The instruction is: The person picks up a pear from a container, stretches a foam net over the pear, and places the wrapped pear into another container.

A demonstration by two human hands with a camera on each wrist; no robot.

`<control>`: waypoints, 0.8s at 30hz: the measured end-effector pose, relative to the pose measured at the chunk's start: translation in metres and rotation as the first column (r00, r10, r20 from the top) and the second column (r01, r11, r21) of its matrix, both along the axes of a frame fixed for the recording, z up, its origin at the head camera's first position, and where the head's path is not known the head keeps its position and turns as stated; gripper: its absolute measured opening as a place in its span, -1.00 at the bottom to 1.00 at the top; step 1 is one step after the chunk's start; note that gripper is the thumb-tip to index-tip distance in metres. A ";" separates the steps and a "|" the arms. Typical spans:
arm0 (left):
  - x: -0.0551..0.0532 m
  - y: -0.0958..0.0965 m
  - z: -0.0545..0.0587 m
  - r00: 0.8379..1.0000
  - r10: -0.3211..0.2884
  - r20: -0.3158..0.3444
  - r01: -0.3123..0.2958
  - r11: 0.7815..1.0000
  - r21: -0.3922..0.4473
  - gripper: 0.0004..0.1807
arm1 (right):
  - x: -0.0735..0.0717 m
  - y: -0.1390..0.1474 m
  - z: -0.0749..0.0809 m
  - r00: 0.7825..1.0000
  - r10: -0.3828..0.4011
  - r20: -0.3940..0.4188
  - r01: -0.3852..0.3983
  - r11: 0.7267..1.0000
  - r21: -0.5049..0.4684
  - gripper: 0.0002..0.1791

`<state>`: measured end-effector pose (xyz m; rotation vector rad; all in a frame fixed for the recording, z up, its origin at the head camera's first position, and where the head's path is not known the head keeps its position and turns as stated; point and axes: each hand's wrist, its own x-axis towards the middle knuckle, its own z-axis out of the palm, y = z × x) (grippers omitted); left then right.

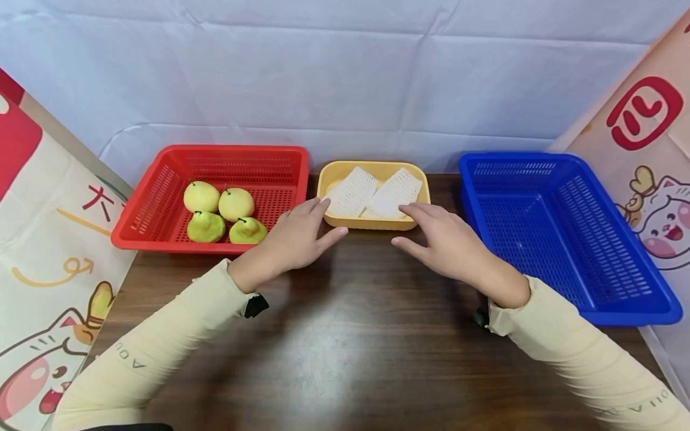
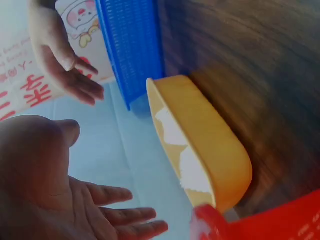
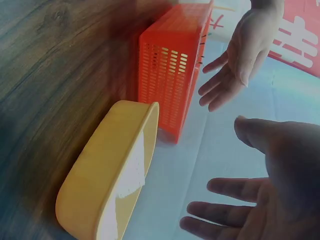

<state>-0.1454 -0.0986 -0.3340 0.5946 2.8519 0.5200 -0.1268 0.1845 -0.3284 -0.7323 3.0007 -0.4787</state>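
The left hand (image 1: 299, 236) and the right hand (image 1: 444, 239) are hovering over the near corners of a yellow plastic tub (image 1: 372, 224), palms roughly facing each other. Both are opening wide, fingers reaching forward almost straight and thumbs standing well apart from them; neither is gripping anything. From the head view the fingertips are overlapping the tub's rim, while the wrist views are showing a gap between hands and tub.

Inside the tub, two white foam net sleeves (image 1: 353, 191) are lying flat and slanting, side by side. The tub itself is sitting between two baskets, towards the back of the dark wood-grain tabletop (image 1: 350, 359).

Just to the tub's left, a red plastic basket (image 1: 237, 149) is holding four pears: two round pale-yellow pears (image 1: 236, 205) are resting behind two greener, lumpier pears (image 1: 206, 227), stems showing. To the right, beyond a wider gap, a larger blue plastic basket (image 1: 530, 221) is standing at an angle.

Cream sleeves (image 1: 178, 323) are covering the forearms. Behind everything, a creased pale cloth (image 1: 323, 72) is hanging, and printed panels (image 1: 38, 371) with cartoon cats are flanking both sides.
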 end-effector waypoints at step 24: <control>-0.020 -0.105 0.040 0.985 0.134 0.109 -0.149 0.978 0.145 -0.25 | 0.015 -0.035 0.011 0.996 0.019 0.092 0.007 0.961 -0.277 -0.78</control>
